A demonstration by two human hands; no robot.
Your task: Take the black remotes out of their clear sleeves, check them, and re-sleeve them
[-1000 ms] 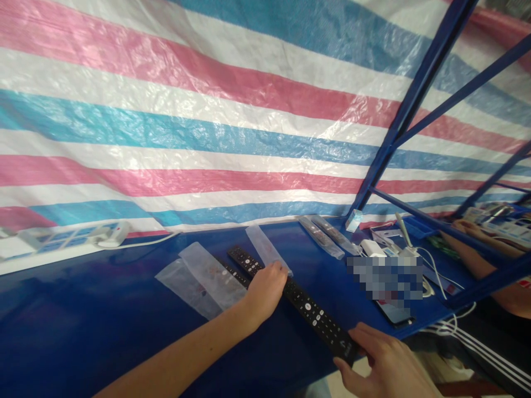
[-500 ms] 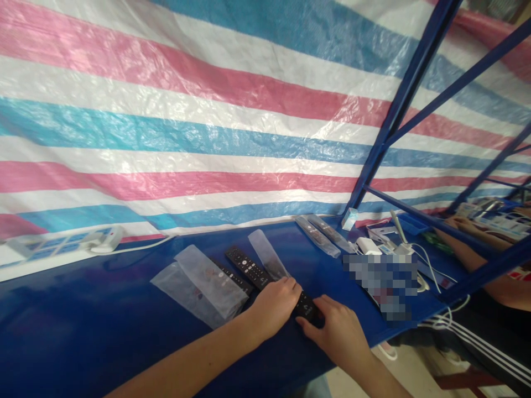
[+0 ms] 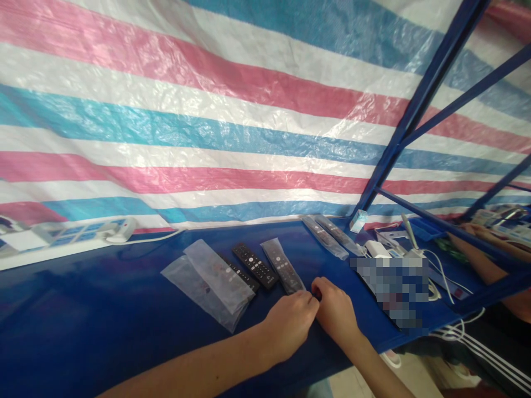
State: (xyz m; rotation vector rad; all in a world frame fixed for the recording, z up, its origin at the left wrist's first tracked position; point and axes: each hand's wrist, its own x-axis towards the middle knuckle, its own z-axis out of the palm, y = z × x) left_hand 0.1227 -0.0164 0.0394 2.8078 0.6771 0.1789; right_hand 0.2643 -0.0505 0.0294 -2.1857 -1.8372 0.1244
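My left hand (image 3: 292, 320) and my right hand (image 3: 337, 307) meet above the blue table, fingers curled closed against each other. Between them only a dark sliver of a black remote control (image 3: 318, 294) shows; the rest is hidden by the fingers. Just beyond my left hand, another remote control in a clear plastic sleeve (image 3: 283, 266) lies flat. To its left is a bare black remote control (image 3: 255, 266). Further left, clear plastic sleeves (image 3: 215, 276) overlap a further black remote control (image 3: 239, 273).
Two sleeved remote controls (image 3: 326, 236) lie at the back beside a small box (image 3: 358, 221). White chargers and cables (image 3: 377, 250) clutter the right, near a blurred-out item (image 3: 394, 293). Blue metal bars (image 3: 398, 132) rise there; a co-worker's arm (image 3: 481, 249) is beyond. A power strip (image 3: 83, 235) sits left.
My hands have come together, covering most of the black remote control that showed between them. The sleeved remote control beside my left hand is now more exposed. The view has shifted slightly.
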